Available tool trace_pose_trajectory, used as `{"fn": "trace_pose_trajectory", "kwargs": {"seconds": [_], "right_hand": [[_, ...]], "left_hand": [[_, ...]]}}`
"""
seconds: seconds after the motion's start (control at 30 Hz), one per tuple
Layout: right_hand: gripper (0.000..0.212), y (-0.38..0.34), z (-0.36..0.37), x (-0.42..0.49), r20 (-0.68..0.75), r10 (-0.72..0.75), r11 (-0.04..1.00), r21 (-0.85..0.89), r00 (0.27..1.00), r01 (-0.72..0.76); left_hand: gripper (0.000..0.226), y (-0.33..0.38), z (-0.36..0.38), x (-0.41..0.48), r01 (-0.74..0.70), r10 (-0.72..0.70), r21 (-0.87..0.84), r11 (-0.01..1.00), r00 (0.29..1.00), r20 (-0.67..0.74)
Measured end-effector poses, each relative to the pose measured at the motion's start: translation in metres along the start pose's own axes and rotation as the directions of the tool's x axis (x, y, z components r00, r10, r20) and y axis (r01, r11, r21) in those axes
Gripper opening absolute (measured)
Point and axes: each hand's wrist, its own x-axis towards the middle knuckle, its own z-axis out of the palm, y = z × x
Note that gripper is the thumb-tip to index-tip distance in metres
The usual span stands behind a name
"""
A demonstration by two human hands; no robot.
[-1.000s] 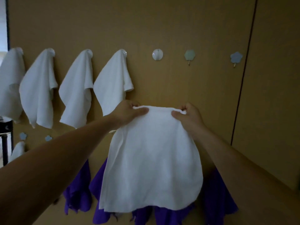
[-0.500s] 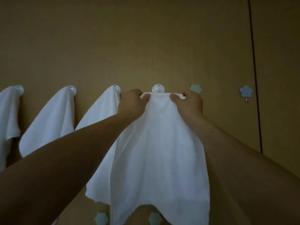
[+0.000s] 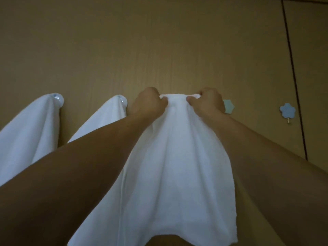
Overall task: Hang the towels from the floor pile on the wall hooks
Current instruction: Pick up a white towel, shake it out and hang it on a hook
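A white towel hangs down the middle of the view against the tan wall. My left hand pinches its top edge on the left, and my right hand pinches the same edge on the right. The top edge is bunched between the hands and covers the round hook that stood there; that hook is hidden. Two more white towels hang to the left, one from a round clear hook and one from another round hook.
A pale green hexagon hook peeks out just right of my right hand. Further right sits a blue flower-shaped hook with nothing on it. A dark vertical seam runs down the wall panel at the far right.
Both hands have raised the towel from chest height up to the hook row. Its top edge now lies over the round hook, which was visible half a second ago.
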Motion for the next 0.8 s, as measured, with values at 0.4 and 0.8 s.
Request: {"fn": "trace_pose_trajectory", "kwargs": {"seconds": [0.4,0.8], "right_hand": [[0.022,-0.004,-0.010,-0.015,0.148,0.004,0.993,-0.116,0.989,0.014],[0.032,0.021,-0.001,-0.051,0.179,-0.436,0.886,-0.086,0.882,0.455]], "left_hand": [[0.032,0.024,-0.014,-0.026,0.077,-0.121,0.190,0.979,0.965,0.231],[0.028,0.032,-0.010,-0.049,-0.190,0.189,-0.013,0.982,0.961,0.201]]}}
